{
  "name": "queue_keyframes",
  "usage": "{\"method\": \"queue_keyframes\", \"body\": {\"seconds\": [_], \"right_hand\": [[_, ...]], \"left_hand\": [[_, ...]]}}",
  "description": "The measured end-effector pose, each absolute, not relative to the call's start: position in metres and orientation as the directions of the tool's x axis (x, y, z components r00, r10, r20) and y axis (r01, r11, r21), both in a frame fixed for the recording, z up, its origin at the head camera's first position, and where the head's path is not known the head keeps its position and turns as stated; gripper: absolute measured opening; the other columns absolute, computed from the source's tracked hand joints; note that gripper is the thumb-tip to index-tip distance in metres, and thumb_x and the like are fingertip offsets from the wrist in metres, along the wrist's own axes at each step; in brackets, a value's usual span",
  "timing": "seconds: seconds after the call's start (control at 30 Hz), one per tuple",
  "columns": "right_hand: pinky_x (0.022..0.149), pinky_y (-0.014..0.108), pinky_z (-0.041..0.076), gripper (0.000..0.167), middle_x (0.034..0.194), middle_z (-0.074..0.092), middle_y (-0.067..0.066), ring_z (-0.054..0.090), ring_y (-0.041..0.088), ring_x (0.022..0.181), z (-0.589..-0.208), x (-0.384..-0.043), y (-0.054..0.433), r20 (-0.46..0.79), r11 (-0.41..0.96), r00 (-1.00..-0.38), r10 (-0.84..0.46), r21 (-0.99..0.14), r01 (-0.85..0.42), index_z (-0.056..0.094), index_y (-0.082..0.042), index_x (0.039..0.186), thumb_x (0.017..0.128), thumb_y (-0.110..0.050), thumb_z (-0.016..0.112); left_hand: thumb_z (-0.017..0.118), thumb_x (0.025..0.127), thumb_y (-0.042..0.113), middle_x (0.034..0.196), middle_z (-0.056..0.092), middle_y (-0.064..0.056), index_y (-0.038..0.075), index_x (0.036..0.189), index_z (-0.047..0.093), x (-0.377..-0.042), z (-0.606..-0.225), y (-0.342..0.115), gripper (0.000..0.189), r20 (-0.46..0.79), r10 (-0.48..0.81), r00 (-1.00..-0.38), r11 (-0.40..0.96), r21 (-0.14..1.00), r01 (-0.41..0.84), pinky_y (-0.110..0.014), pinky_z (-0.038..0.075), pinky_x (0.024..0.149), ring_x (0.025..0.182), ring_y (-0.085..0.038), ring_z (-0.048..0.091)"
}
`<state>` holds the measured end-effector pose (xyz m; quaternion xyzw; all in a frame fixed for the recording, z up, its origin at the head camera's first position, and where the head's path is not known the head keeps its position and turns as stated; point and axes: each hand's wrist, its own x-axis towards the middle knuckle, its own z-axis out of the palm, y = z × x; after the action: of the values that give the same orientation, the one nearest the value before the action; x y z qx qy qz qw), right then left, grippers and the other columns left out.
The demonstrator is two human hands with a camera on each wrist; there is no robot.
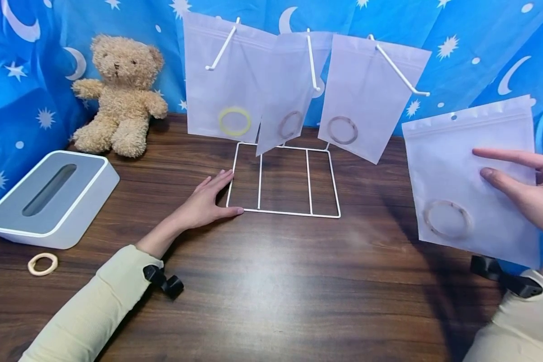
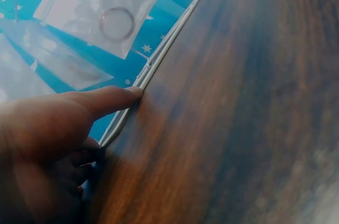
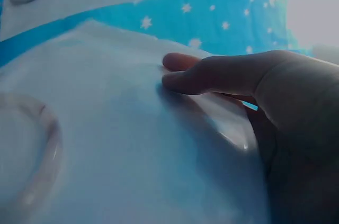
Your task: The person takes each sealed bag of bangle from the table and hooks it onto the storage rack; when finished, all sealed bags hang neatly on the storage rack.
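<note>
My right hand [image 1: 531, 183] holds a frosted zip bag [image 1: 475, 136] upright above the table's right side, thumb and index finger lying over its front. A pale marbled bangle [image 1: 467, 222] sits low inside this bag. My left hand [image 1: 203, 203] rests at the near left corner of a white wire display rack [image 1: 285, 212], its fingers extended; the thumb [image 2: 124, 96] touches the base bar. From the rack's hooks hang three similar bags: the left one [image 1: 212, 90] with a yellow bangle [image 1: 221, 122], the middle [image 1: 294, 75] and right [image 1: 353, 90] ones with brownish bangles.
At the back left a teddy bear [image 1: 122, 95] sits against the blue star-patterned cloth [image 1: 470, 30]. A grey-topped tissue box [image 1: 83, 201] stands nearer, with a loose cream bangle [image 1: 30, 265] in front of it. The table [image 1: 271, 291] is dark wood.
</note>
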<state>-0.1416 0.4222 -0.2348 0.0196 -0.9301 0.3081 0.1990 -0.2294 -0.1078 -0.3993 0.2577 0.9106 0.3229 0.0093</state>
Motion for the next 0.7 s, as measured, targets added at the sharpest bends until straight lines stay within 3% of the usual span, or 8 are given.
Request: {"method": "queue_keyframes", "body": {"seconds": [0.23,0.43,0.5,0.57,0.63,0.7], "right_hand": [[0.054,0.003,0.042,0.039,0.112,0.055,-0.034,0.05,-0.024,0.084,-0.221,-0.125,0.401,0.358,0.811,-0.931,-0.073,-0.522,-0.264,0.067,-0.013,0.129,0.092,-0.001,0.066],[0.059,0.007,0.048,0.044,0.126,0.06,-0.015,0.056,-0.016,0.093,-0.209,-0.11,0.367,0.289,0.796,-0.925,-0.249,-0.483,-0.365,0.065,-0.016,0.132,0.091,0.001,0.066],[0.058,0.008,0.047,0.045,0.126,0.063,-0.008,0.059,-0.009,0.091,-0.205,-0.109,0.352,0.317,0.767,-0.892,-0.323,-0.465,-0.443,0.065,-0.013,0.13,0.09,0.006,0.066],[0.05,0.008,0.042,0.044,0.124,0.065,0.001,0.06,-0.005,0.077,-0.204,-0.109,0.339,0.37,0.695,-0.839,-0.4,-0.474,-0.541,0.065,-0.004,0.128,0.087,0.013,0.065],[0.042,0.012,0.034,0.039,0.121,0.067,0.009,0.054,0.002,0.062,-0.205,-0.112,0.327,0.442,0.548,-0.772,-0.457,-0.544,-0.635,0.064,0.008,0.122,0.085,0.017,0.064],[0.037,0.014,0.027,0.033,0.118,0.067,0.014,0.044,-0.001,0.048,-0.209,-0.117,0.317,0.507,0.391,-0.711,-0.487,-0.601,-0.697,0.062,0.017,0.117,0.084,0.02,0.064]], "left_hand": [[0.076,0.084,0.042,0.158,0.026,-0.017,-0.002,0.152,0.028,-0.229,-0.398,-0.107,0.094,0.145,0.477,-0.867,0.658,0.595,0.461,-0.045,0.006,0.118,0.147,-0.03,0.016],[0.075,0.085,0.043,0.158,0.025,-0.017,-0.002,0.153,0.027,-0.229,-0.398,-0.108,0.094,0.144,0.477,-0.867,0.66,0.592,0.462,-0.045,0.006,0.118,0.147,-0.03,0.016],[0.075,0.085,0.043,0.158,0.025,-0.017,-0.001,0.153,0.027,-0.229,-0.398,-0.108,0.094,0.142,0.478,-0.867,0.662,0.591,0.462,-0.045,0.006,0.118,0.147,-0.03,0.015],[0.075,0.085,0.044,0.158,0.025,-0.017,-0.001,0.153,0.027,-0.229,-0.398,-0.108,0.095,0.141,0.478,-0.867,0.662,0.591,0.461,-0.045,0.006,0.118,0.147,-0.03,0.015],[0.075,0.085,0.044,0.158,0.025,-0.016,-0.001,0.153,0.027,-0.229,-0.398,-0.108,0.095,0.141,0.477,-0.867,0.663,0.589,0.461,-0.045,0.006,0.118,0.147,-0.029,0.015],[0.075,0.085,0.044,0.158,0.025,-0.016,-0.001,0.153,0.027,-0.23,-0.399,-0.108,0.095,0.143,0.477,-0.867,0.664,0.588,0.462,-0.045,0.006,0.118,0.147,-0.029,0.015]]}}
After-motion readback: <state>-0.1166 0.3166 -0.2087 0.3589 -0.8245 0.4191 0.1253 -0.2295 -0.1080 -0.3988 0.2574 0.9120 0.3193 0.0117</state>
